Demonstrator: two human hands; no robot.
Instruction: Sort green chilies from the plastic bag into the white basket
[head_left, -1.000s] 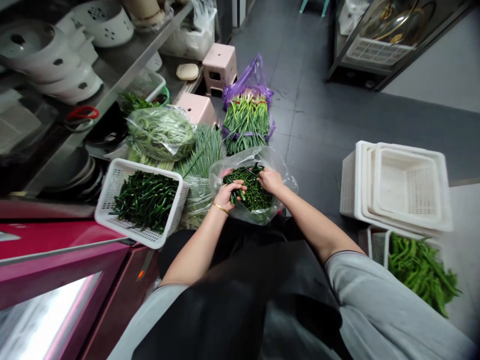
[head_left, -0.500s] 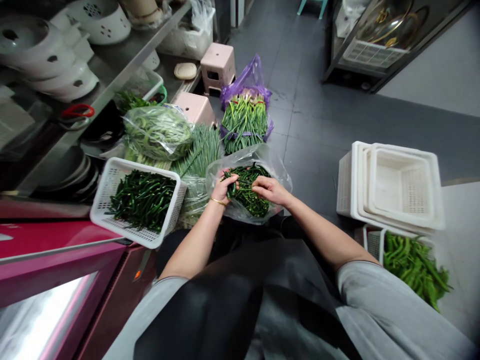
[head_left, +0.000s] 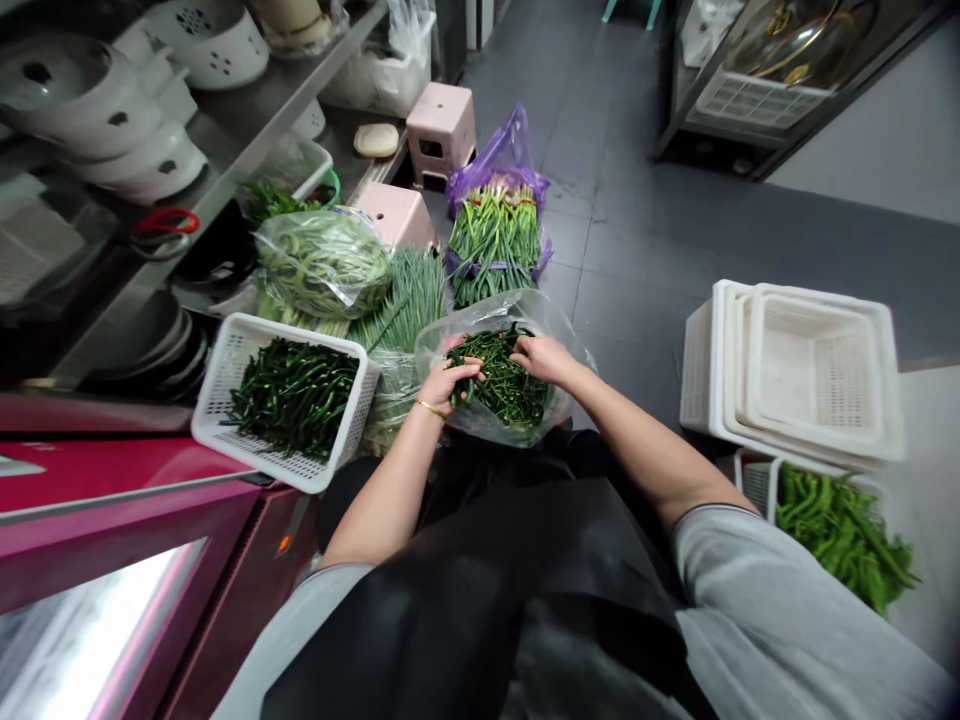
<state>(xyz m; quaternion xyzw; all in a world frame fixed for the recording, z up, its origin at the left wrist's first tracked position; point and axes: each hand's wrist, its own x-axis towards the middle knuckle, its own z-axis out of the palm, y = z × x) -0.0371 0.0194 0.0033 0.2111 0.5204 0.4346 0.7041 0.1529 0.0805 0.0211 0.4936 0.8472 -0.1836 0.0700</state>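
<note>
A clear plastic bag [head_left: 555,325] of dark green chillies [head_left: 506,390] rests in front of my lap. Both hands are inside its mouth. My left hand [head_left: 444,381], with a gold bracelet at the wrist, is closed around a small bunch of the chillies at the bag's left side. On the right side my right hand [head_left: 546,357] lies on top of the pile, fingers curled into the chillies. To the left stands a white perforated basket [head_left: 225,360] filled with the same dark chillies [head_left: 294,395].
Bagged green beans [head_left: 322,262], chive bundles [head_left: 409,300] and a purple bag of greens [head_left: 495,235] lie beyond. Pink stools [head_left: 441,130] and a steel shelf of white pots [head_left: 97,110] are far left. Stacked white baskets [head_left: 814,370] and light green peppers [head_left: 844,535] sit right. A pink cabinet [head_left: 112,510] is near left.
My right hand slid from the pile's middle toward its upper right. My left hand stayed at the bag's left edge, gripping chillies. The view shifted slightly.
</note>
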